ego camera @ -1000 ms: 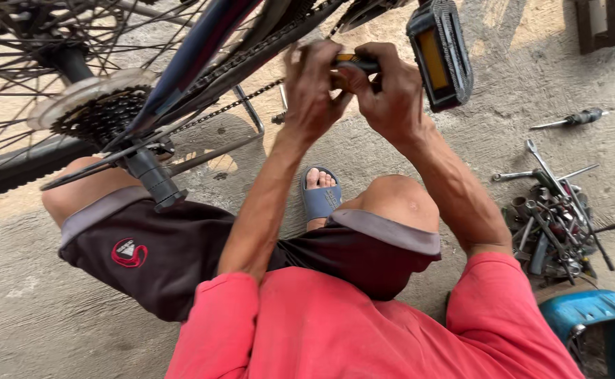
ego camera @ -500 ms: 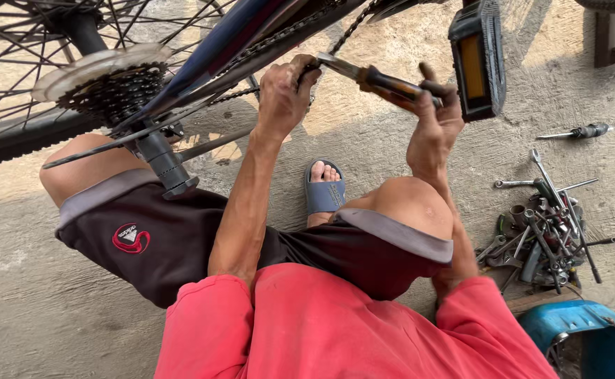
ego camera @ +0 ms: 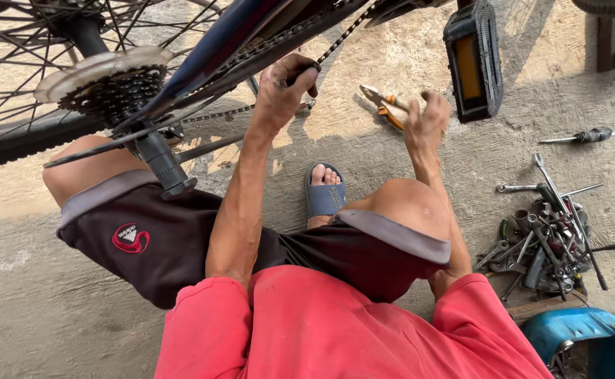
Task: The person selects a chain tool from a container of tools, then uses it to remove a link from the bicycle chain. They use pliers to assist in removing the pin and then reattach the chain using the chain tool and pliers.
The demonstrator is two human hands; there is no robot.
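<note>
Chain Held at Frame, Pliers at Right

Overhead, the bicycle frame (ego camera: 251,35) crossed far left. The left hand (ego camera: 286,88) was clenched on the chain (ego camera: 335,42) beneath it. The right hand (ego camera: 426,123) grasped orange-handled pliers (ego camera: 384,105), near the pedal (ego camera: 472,60). Probable fault: the greasy chain could slip from the fingers and pinch them.

A grey concrete floor (ego camera: 55,309) is seen. A pile of tools (ego camera: 549,238) is spread right of the right hand (ego camera: 425,123), with a screwdriver (ego camera: 581,136) nearby.

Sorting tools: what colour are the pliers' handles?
Orange, on the pliers in the right hand; head view.
</note>
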